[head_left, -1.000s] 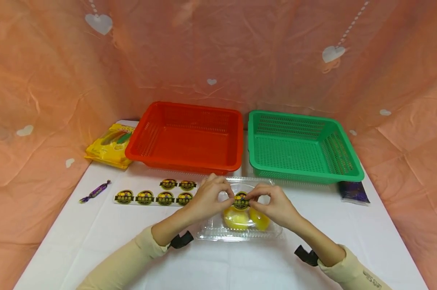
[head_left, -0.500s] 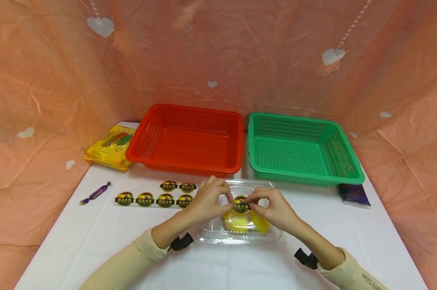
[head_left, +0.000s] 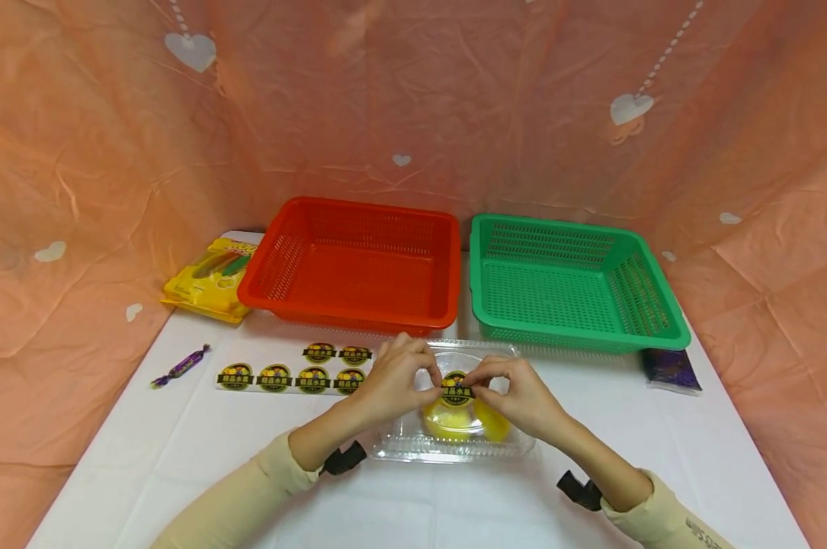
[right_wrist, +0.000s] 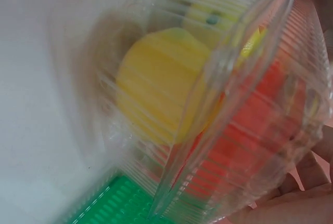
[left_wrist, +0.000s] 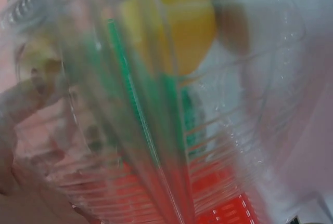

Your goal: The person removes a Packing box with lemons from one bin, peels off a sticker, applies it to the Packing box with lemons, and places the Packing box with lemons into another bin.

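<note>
In the head view a clear plastic clamshell box [head_left: 447, 457] lies closed on the table, with yellow fruit [head_left: 447, 425] showing through its lid. A round black-and-yellow sticker [head_left: 457, 390] is at the top of the lid. My left hand [head_left: 395, 379] pinches the sticker's left edge between thumb and forefinger. On the opposite edge, thumb and forefinger of my right hand [head_left: 523, 393] pinch it too. Both wrist views look through the box's ribbed side: a yellow fruit [left_wrist: 174, 24] fills much of the left one, and another yellow fruit [right_wrist: 161, 86] shows in the right one.
A sheet of matching stickers [head_left: 274, 378] lies left of the box. Behind stand a red basket [head_left: 358, 320] and a green basket [head_left: 578, 335]. A yellow packet [head_left: 210, 286], a purple-wrapped candy [head_left: 181, 366] and a dark purple packet [head_left: 670, 370] lie near the sides.
The sticker has shifted slightly toward the near side of the lid and shows more fully between the fingertips. Both hands have barely moved; the view has tilted a little.
</note>
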The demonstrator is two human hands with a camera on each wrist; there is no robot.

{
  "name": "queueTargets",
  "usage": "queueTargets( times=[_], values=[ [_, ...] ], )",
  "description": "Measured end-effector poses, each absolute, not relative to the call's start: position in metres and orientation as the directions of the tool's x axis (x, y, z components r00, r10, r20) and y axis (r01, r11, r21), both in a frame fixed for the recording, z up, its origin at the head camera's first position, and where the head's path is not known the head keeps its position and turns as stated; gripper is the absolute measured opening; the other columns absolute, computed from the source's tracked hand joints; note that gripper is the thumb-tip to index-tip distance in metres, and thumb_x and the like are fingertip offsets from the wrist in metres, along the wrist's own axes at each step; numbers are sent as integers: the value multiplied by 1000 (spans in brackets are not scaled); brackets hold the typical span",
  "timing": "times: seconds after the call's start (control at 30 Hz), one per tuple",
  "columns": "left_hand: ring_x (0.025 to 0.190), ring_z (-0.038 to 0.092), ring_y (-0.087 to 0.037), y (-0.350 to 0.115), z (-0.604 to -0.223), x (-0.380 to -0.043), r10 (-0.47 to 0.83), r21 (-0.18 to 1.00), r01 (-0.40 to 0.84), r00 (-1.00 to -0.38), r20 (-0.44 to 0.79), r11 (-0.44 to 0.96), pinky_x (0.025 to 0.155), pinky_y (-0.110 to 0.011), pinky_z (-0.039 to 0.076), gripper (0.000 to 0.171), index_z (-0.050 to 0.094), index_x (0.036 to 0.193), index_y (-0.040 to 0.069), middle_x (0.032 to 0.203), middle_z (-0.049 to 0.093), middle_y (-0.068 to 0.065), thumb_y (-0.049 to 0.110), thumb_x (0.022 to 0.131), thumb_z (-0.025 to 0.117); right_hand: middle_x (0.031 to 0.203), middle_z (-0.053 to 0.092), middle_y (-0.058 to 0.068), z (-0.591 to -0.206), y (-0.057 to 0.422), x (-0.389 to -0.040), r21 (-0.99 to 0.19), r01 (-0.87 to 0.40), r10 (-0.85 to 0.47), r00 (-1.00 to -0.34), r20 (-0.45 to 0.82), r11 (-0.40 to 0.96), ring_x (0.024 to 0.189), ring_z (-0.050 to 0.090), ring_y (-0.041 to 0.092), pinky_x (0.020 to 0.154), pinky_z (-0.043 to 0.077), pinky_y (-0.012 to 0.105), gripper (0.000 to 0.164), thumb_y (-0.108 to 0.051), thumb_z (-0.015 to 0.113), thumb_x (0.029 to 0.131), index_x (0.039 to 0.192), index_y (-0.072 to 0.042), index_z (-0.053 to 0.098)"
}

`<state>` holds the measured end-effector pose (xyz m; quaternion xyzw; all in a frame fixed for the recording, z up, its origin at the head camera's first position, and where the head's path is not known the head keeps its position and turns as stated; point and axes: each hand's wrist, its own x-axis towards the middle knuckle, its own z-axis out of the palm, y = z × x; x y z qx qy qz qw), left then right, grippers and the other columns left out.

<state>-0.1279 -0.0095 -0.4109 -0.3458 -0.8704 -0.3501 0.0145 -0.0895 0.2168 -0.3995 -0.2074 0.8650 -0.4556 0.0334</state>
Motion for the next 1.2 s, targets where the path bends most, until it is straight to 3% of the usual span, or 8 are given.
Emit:
queueTargets(
  times=[0.67,1.2],
  values=[
    [93,44,-18,-7,-415,-126,588,568,611,-768,256,551,81,-37,31,24,66,72,20,93,59,5,23,70,90,88,71,2,-404,214,-86,-787,-410,-419,-882,214,461,81,63,17,79,54,30,23,16,67,82,95,-1,76],
    [93,44,-19,-6,-413,-126,593,561,613,-766,249,556,83,-39,32,25,66,73,18,94,60,4,24,70,90,87,70,0,-405,214,-87,-761,-444,-410,-876,256,474,80,63,15,78,54,28,26,19,67,80,94,-1,76]
  ],
)
